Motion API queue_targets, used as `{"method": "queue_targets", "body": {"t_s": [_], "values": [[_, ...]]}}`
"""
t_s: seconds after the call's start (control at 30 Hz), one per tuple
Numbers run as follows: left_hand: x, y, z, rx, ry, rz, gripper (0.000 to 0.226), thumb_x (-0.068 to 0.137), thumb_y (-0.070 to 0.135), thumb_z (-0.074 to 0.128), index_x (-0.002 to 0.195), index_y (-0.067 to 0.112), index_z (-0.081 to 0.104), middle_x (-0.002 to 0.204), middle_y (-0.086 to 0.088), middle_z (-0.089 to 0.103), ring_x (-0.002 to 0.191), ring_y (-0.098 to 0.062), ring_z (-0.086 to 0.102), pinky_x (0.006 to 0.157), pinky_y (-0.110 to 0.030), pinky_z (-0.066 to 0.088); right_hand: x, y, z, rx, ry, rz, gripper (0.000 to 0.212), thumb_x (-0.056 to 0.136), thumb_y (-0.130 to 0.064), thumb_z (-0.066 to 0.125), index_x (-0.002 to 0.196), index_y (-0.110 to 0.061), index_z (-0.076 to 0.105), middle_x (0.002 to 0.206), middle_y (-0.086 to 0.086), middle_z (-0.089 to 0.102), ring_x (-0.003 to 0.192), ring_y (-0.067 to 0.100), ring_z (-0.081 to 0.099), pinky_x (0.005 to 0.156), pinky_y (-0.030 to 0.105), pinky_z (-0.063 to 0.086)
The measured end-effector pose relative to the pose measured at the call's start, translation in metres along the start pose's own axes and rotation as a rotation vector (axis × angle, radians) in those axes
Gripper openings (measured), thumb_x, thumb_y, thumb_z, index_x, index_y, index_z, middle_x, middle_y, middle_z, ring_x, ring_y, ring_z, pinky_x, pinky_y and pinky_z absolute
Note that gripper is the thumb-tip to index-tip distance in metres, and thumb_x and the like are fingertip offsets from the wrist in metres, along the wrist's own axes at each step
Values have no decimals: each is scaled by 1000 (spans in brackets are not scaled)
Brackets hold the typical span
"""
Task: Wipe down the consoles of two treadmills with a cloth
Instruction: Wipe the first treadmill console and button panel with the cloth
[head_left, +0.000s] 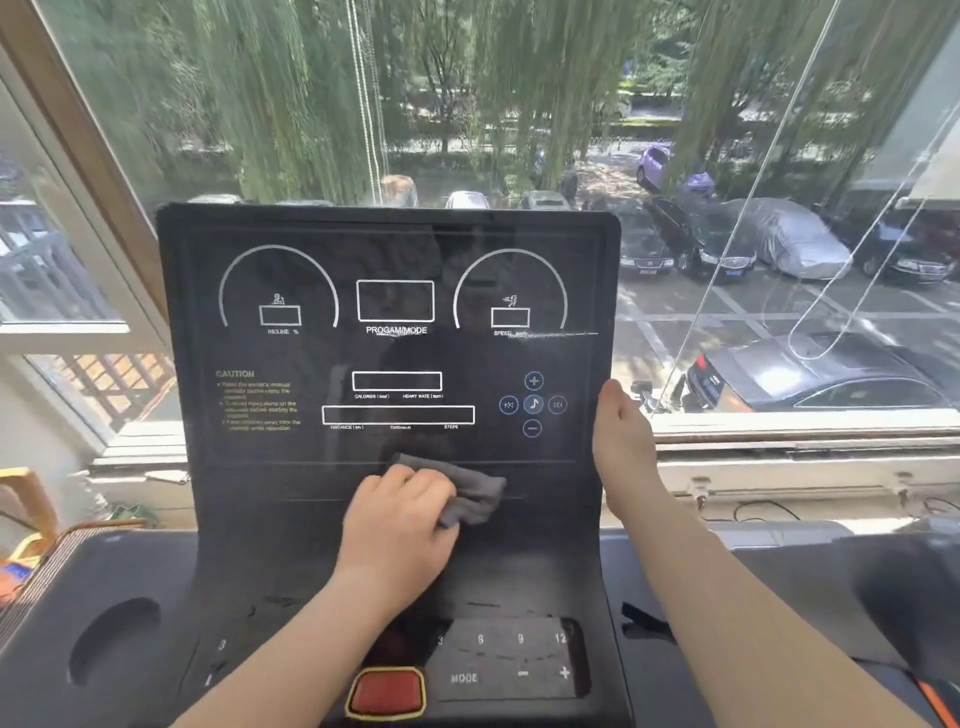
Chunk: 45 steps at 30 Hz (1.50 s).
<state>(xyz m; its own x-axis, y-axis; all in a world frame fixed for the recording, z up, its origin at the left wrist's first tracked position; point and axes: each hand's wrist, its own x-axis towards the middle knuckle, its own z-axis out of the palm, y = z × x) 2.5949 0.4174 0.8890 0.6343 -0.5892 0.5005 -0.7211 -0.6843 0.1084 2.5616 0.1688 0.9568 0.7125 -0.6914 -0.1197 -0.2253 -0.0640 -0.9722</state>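
**Q:** Where is the cloth in this view?
**A:** The grey cloth (470, 493) lies bunched at centre frame. It is pressed against the blank lower band of the console (260, 467), below the printed display outlines. The keypad (511, 657) and red stop button (385, 693) sit lower, at the bottom edge.

**Q:** How do the hands lie?
**A:** The left hand (397, 525) covers the cloth's left part, with fingers curled close together over the folds and pinning them to the panel. The cloth's right part sticks out free beyond the knuckles. The right hand (621, 441), right of centre, holds the console's right edge. Its thumb lies along the front face; the other fingers pass behind the panel, so their spread cannot be told.

**Q:** How will the cloth likely handle?
**A:** Judging by its creases and slack outline, it is soft, light and limp, and will fold under the palm rather than push stiffly. A hold over the bunched middle would probably carry it best across the glossy face. A pinch at one corner would let the rest trail.

**Q:** How far along is the work?
**A:** A pale streak (553, 335) on the panel's right side suggests this console is unfinished. No second treadmill is in view.
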Motion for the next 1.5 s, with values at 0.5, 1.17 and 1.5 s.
{"method": "queue_targets", "body": {"t_s": [0.5,1.17,1.5], "values": [[29,99,7,-124,-18,22,35,47,12,89,76,20,71,72,4,64,61,-24,60,49,-26,45,-23,33,-8,-114,-93,41,24,103,-19,31,79,-22,30,79,-1,31,73,18,26,64,37,25],[6,66,20,-136,-7,-159,24,69,13,82,89,19,70,93,7,70,82,-26,64,57,-37,54,-15,44,-11,-218,-107,-4,39,113,-35,29,121,-8,57,105,6,53,102,21,47,99,37,39],[30,71,24,30,-237,109,36,54,24,87,84,28,68,84,10,66,75,-20,59,55,-29,42,-47,8,-11,-255,172,-77,11,99,-22,57,105,-19,66,96,0,66,89,23,58,80,35,40]]}}
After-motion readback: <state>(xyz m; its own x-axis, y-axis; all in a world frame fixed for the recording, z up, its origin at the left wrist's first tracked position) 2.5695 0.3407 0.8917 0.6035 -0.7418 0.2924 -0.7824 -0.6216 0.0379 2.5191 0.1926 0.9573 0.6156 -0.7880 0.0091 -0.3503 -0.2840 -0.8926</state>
